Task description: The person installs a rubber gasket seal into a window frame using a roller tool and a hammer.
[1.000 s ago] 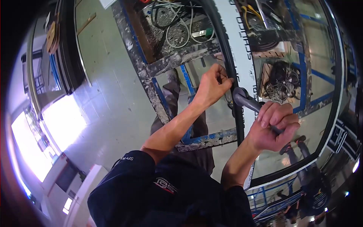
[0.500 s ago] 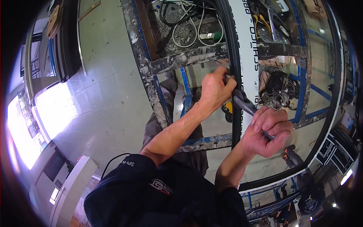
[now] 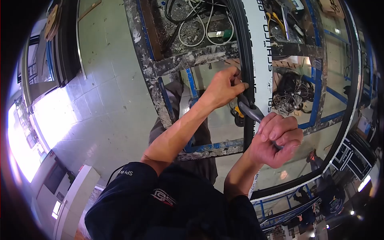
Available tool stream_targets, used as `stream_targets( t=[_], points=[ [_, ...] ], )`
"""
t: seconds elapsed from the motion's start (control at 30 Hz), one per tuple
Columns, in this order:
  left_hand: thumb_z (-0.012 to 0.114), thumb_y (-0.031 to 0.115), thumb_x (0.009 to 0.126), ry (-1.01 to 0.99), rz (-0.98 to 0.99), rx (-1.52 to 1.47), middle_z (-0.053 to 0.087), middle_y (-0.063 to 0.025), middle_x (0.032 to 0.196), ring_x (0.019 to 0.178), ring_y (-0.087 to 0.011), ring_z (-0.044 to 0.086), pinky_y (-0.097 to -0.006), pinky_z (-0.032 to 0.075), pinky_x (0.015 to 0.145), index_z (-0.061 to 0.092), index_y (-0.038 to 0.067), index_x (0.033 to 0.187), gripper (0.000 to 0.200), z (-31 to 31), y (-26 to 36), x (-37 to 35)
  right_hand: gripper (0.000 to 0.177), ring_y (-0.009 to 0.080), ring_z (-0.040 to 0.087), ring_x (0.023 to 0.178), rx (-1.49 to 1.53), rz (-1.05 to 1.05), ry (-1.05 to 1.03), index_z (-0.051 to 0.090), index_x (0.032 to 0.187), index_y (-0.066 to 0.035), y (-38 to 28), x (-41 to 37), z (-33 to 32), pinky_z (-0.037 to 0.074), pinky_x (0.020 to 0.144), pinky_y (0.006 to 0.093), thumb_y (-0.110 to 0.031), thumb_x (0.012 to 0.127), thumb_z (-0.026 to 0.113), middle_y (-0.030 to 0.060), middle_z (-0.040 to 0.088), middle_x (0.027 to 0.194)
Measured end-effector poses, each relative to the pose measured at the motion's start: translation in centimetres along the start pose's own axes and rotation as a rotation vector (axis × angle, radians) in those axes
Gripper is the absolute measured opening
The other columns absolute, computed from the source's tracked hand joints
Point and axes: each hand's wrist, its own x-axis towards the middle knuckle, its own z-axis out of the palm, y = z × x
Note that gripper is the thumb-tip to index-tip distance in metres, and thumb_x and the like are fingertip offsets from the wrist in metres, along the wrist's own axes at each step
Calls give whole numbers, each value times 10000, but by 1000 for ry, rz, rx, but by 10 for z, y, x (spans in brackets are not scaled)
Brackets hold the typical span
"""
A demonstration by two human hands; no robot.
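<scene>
A long white-and-black window frame bar with printed lettering runs down the middle of the view. Along its left side lies a black rubber strip. My left hand is closed at this strip, thumb and forefinger pinching at its edge; the exact grip is partly hidden. My right hand is wrapped round the handle of a grey hand tool with a curved, rounded head. That head rests against the black strip, just below my left fingertips.
Under the frame stands a paint-spattered workbench with blue metal parts. Its trays hold cables, a green-and-white item and yellow-handled pliers. Coiled cables lie below at right. Another person is at lower right.
The tool's head has moved slightly left and up along the strip, with my right hand following. My left hand stays pinched near the same spot on the strip. The whole view has shifted slightly.
</scene>
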Motion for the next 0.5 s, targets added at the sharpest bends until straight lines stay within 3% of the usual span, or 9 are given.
stream_targets(
  t=[0.13,0.23,0.33,0.5],
  points=[
    [729,127,913,-89,-17,-137,614,-13,717,641,-72,599,-237,456,474,552,-6,1000,238,-4,-5,2,340,118,407,507,-3,7,-8,406,798,-99,-8,-5,-7,412,512,288,-284,1084,392,62,451,758],
    [709,72,842,9,50,-120,576,-18,654,569,-72,521,-270,410,477,565,-31,885,182,5,-16,6,332,123,409,508,-2,2,-31,405,791,-92,-12,-8,-12,416,518,293,-259,1078,391,70,451,757],
    [672,64,807,82,67,-64,550,-18,623,550,-74,490,-283,390,488,572,-41,820,146,10,-15,7,304,149,465,515,62,-16,116,459,766,-36,-10,-12,-5,435,472,305,-200,1012,529,128,531,737],
    [621,104,860,148,22,-118,544,-46,604,539,-98,485,-319,386,487,586,-52,807,169,15,-4,0,309,152,462,504,55,-2,114,502,748,-5,-7,-17,-6,412,450,302,-181,981,603,130,556,721]
  ],
)
